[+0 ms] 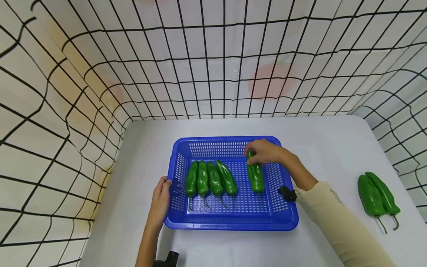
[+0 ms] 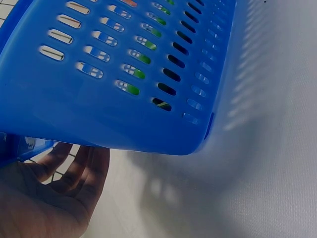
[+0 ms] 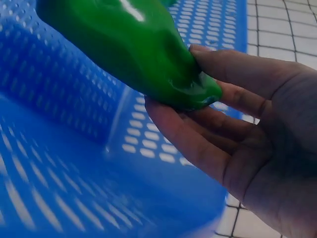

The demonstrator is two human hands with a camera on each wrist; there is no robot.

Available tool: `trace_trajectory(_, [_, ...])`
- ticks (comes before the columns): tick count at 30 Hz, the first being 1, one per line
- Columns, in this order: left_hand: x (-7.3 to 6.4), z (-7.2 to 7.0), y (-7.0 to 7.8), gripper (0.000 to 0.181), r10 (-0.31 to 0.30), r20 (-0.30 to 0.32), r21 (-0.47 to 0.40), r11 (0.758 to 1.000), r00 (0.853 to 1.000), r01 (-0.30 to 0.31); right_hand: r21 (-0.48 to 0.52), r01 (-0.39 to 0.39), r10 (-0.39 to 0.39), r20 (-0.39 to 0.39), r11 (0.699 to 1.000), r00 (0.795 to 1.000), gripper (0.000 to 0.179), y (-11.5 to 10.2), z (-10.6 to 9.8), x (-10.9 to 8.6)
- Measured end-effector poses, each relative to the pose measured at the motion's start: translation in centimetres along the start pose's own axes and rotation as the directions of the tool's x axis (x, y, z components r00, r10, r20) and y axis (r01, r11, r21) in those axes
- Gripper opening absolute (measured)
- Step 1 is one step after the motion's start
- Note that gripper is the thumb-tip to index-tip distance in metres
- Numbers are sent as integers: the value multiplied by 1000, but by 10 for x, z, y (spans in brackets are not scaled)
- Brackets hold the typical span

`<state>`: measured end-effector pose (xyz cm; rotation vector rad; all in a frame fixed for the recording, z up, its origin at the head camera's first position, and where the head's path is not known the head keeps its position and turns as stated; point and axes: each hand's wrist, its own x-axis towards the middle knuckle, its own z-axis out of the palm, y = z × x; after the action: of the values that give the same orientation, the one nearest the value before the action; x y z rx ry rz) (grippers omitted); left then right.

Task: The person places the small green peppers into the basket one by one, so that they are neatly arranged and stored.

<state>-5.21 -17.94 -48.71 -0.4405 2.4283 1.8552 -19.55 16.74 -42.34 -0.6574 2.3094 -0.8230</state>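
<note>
A blue plastic basket (image 1: 230,226) with slotted walls sits on the white table. My left hand (image 1: 161,198) grips its left rim, thumb toward the inside; in the left wrist view the fingers (image 2: 94,173) curl under the rim's edge. Inside the basket, my right hand (image 1: 267,152) pinches a glossy green pepper (image 1: 256,180) by its tapered tip, thumb on one side and fingers on the other. The stem of this pepper points toward me. Several more green peppers (image 1: 214,180) lie side by side in the basket's left half, stems also toward me.
Two green peppers (image 1: 371,194) lie together on the table (image 1: 327,148) to the right of the basket. Black wire mesh (image 1: 223,57) stands around the back and both sides. Dark wrist cameras (image 1: 287,193) sit at both wrists, the right one overlapping the basket's right rim.
</note>
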Motion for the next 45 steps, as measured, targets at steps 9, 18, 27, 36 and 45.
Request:
trace_trajectory(9, [0,1,-1,37,-1,8,-6,1000,1000,1,-31,-5,5,-10,1000,1000,29,-6,25,17])
trace_trajectory(18, [1,0,-1,37,2,12,-6,1000,1000,-1,-140,29,-33,-30,990,999,28,-12,40,32])
trace_trajectory(27, [1,0,0,38,-1,14,-8,1000,1000,1,-131,14,-17,-20,991,1000,30,-16,49,43])
trace_trajectory(36, [0,-1,0,38,4,10,-3,1000,1000,-4,-145,5,-8,-16,989,1000,31,-17,54,48])
trace_trajectory(45, [0,0,1,37,6,8,-5,1000,1000,-6,-164,70,-77,-36,984,996,31,-16,54,41])
